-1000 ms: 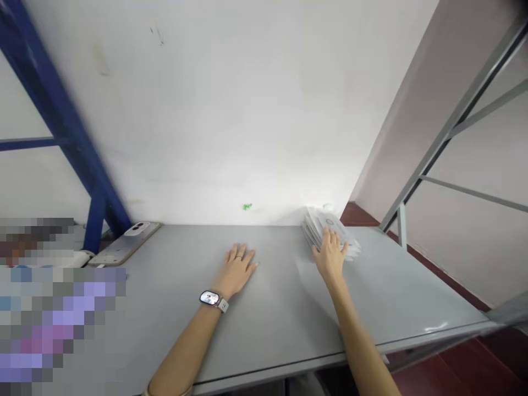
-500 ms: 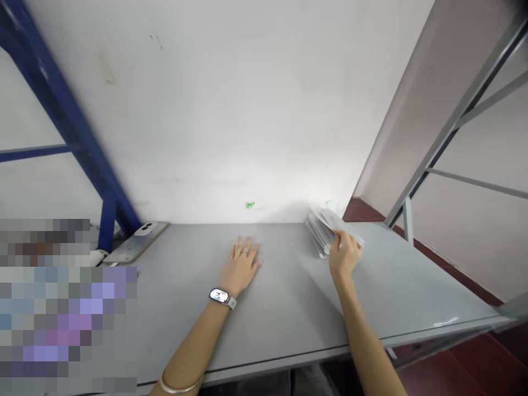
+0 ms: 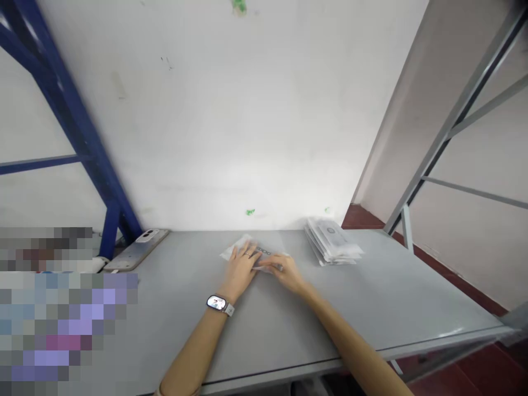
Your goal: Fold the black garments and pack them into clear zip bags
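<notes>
A translucent white plastic bag with dark print lies on the table in front of me. My left hand rests flat across its left part, fingers stretched out. At the bag's near right edge, my right hand has thumb and fingers pinched together on the plastic. Part of the bag is hidden under both hands. To the right, a stack of similar translucent bags sits near the wall, with a round dark mark on the top one.
The grey table meets a white wall at its back. A phone lies at the back left beside a blue metal frame post. On the right stands a grey metal frame. The lower left is blurred out by pixels.
My right hand has moved left from the stack, bringing one bag to the middle of the table. My left hand, which lay on bare table, now lies on that bag.
</notes>
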Available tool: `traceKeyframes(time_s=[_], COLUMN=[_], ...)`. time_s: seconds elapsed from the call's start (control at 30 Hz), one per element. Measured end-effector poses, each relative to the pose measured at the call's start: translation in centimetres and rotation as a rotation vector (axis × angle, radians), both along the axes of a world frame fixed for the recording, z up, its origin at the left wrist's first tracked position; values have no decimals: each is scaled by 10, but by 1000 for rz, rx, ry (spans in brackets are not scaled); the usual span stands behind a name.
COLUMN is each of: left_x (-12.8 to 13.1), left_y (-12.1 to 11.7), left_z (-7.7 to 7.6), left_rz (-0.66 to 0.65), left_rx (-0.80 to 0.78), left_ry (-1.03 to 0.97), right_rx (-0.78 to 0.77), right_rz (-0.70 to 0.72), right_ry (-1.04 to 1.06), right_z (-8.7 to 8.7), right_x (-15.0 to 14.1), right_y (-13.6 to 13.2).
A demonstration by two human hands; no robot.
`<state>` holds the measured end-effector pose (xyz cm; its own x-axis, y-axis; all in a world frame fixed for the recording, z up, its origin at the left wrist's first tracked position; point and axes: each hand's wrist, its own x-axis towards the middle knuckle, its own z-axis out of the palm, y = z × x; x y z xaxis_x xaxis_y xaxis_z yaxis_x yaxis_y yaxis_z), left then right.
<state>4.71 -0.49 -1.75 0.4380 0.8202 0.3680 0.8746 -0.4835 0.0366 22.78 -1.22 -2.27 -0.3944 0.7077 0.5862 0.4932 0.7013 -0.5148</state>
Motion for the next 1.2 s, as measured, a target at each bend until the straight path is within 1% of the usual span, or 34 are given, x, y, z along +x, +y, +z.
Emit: traceKeyframes(time_s=[0.07,0.13,0.2,0.27,0.33,0.43,0.6,0.67,0.87,1.0,1.2], left_x=[-1,-2,-1,-1,0,4,17,22,23,23,24], left_y=[0,0,-1,-2,-2,-2,-4,-5,-5,-5,-4], left_z=[-4,-6,-8,-9,-8,-4,1,0,-4,-3,3], left_rz=[48,111,156,178,177,126,-108,-155,-194,-208,-230], left_rx=[-47,-22,23,56,76,81,42,37,55,72,48], left_ry=[-6,-20,-22,-11,1,-23,-143,-173,-160,-140,-92], right_rx=[6,16,43,90,125,136,169,183,223,242,259], right_rz=[-80,-161,-218,-220,-183,-172,-211,-219,-201,-193,-181], right_ry=[-11,-40,-138,-267,-345,-369,-365,-366,-379,-405,-441], right_z=[-1,-3,-7,-9,-9,-4,-1,-2,-7,-8,-9], right_x=[3,9,16,21,25,27,29,28,23,20,20], right_y=[10,17,19,15,10,2,-1,0,2,0,2])
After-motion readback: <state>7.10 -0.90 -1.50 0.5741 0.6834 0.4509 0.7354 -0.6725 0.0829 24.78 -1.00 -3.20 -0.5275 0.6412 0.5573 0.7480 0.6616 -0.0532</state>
